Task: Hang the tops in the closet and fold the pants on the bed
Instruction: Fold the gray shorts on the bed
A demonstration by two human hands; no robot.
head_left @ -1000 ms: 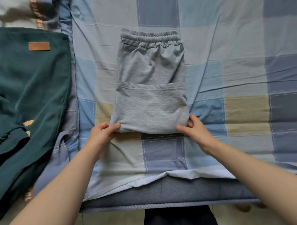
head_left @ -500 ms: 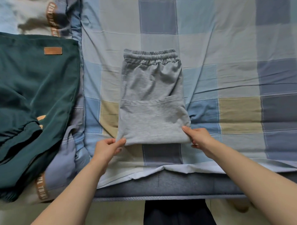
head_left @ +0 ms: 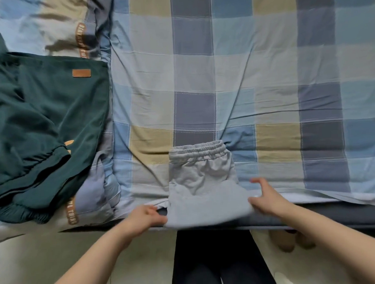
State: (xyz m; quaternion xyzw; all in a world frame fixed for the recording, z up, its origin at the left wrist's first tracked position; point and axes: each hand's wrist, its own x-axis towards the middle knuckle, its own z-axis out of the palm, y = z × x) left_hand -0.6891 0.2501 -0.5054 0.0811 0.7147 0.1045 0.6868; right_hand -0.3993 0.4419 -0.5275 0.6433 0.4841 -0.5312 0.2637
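Folded grey pants (head_left: 203, 184) at bed (head_left: 286, 73) edge, both hands gripping near corners

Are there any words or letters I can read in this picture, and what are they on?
Orange strip on the patterned bedding, top left: pale letters, too blurred to read.
Orange strip on the same bedding near the bed edge: pale letters, too blurred to read for sure.
Brown patch on the dark green garment: no words can be made out.
Gray pants: no text.
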